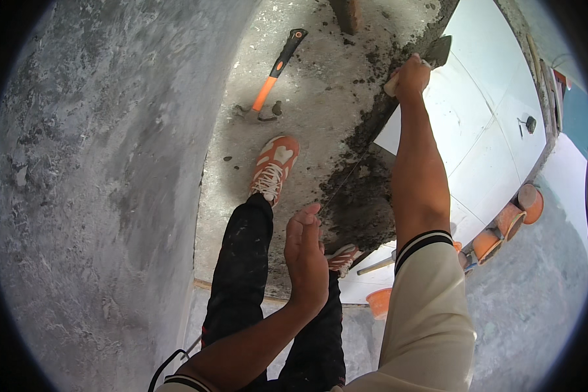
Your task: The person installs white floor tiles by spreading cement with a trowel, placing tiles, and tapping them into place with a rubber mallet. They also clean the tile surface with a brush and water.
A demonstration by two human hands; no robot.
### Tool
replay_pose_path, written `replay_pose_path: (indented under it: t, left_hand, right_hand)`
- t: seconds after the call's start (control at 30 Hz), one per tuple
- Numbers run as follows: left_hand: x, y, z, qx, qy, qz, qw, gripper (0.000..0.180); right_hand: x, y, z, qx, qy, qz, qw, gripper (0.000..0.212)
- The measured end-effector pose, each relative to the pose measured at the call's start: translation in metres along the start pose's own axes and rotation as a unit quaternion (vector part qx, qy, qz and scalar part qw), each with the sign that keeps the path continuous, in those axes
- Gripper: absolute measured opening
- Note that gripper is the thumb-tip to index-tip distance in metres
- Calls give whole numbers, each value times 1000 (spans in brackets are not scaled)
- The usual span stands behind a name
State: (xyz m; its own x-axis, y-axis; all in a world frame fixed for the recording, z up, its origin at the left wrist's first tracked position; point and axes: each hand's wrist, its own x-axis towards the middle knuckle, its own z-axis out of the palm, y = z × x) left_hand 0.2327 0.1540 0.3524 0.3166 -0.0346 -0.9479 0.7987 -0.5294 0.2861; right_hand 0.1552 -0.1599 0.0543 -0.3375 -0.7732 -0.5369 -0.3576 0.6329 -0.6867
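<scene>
My right hand (413, 77) is stretched far out and closed round the handle of a trowel (440, 51). The trowel's grey blade lies at the far edge of the white tiles (460, 108), beside a strip of dark, wet mortar (356, 196). Close to me, my left hand (307, 258) hovers above the floor by my legs. Its fingers are loosely bent and side by side, and I see nothing in them. A hammer (272, 78) with an orange and black handle lies on the rough concrete, its head toward my shoe.
A rough grey wall (104, 183) rises on the left. Orange buckets (379, 302) stand beyond the tiles. A wooden-handled tool (375, 266) lies on the tiles near my foot, and a small dark object (530, 124) sits at their right. Mortar crumbs litter the concrete floor (320, 98).
</scene>
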Motion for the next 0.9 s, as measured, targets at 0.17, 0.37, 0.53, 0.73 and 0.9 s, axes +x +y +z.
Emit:
replay_pose_path:
  t: [0.17,0.37,0.53,0.73,0.9]
  left_hand:
    - [-5,3,3,11,-16,-10,1000,38]
    - [-9,-8,-1,30,-14,-14,999,38]
    - [-9,-26,-9,36,-7,-7,999,40]
    - [-13,-37,-13,37,-25,1,999,45]
    - [-12,-32,-15,24,-16,13,1000,45]
  right_hand:
    - [9,12,-8,44,11,20,999,39]
    - [-40,53,-1,34,-4,66,997,34]
    - [-131,107,-4,50,52,106,992,46]
    - [-257,202,-45,-37,32,140,989,55]
    - [-294,169,-84,-213,-53,70,973,58]
